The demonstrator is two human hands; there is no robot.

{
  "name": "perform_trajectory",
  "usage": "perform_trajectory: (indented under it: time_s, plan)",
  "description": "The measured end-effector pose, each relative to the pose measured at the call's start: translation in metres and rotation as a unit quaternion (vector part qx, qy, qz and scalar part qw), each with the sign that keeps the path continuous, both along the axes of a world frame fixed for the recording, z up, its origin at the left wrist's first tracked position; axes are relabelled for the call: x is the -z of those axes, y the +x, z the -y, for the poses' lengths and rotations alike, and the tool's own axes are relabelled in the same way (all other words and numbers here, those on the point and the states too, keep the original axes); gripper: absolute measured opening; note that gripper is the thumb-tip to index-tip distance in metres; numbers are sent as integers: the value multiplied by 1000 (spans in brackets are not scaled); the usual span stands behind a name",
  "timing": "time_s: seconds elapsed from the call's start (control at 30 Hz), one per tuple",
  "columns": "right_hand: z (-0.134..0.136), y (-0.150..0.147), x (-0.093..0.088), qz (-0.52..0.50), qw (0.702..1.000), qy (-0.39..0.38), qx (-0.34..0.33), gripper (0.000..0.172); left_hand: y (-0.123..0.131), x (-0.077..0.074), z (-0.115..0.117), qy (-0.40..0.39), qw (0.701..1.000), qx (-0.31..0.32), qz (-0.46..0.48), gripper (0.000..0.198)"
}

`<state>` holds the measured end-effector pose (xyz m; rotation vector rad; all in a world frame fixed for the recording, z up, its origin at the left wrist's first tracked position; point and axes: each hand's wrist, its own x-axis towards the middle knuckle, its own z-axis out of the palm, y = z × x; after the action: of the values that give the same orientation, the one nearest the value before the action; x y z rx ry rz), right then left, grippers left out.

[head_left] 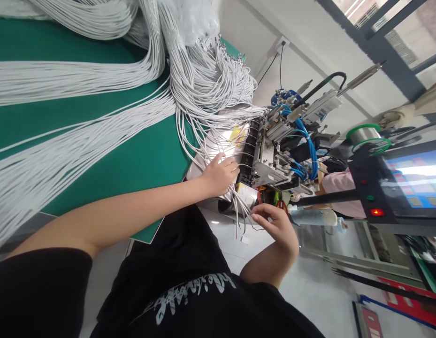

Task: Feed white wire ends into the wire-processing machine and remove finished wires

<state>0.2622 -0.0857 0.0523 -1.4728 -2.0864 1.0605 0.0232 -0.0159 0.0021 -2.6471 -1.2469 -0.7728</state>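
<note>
My left hand (222, 175) is closed around several white cables (241, 203), whose loose ends stick out past it toward my right hand. My right hand (274, 221) pinches at the thin end of a cable, thumb and forefinger together. Just beyond the hands, a row of white cables runs into the black slotted holder (251, 145) along the machine (274, 150). Large bundles of white cable (210, 80) lie heaped at the top and stretch left over the green table (133, 159).
A control screen (415, 178) with a lit red button stands at the right. Near it are a green-rimmed wire spool (367, 136) and a clear bottle (314, 216). Part of a person in a pink top (339, 188) shows behind the machine.
</note>
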Motion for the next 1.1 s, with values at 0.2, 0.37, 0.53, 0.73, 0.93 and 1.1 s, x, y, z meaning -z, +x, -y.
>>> perform_trajectory:
  time_s: [0.2, 0.37, 0.53, 0.73, 0.93, 1.1]
  plan:
    - [1, -2, -4, 27, 996, -17, -81, 24, -2, 3, -2, 38, 999, 19, 20, 31]
    - [-1, 8, 2, -31, 994, 77, 70, 21, -2, 3, -3, 131, 985, 102, 38, 28]
    - [-14, 8, 18, -169, 944, 137, 250, 23, -1, -1, -1, 182, 968, 165, 37, 29]
    - [-27, -6, 31, -238, 908, 173, 300, 25, -2, -1, 0, 195, 965, 167, 45, 22]
    - [-35, -16, 44, -306, 895, 159, 283, 25, -1, 2, -2, 200, 969, 138, 44, 20]
    - [-44, -17, 52, -324, 899, 134, 263, 26, 3, 8, -5, 189, 977, 80, 57, 23]
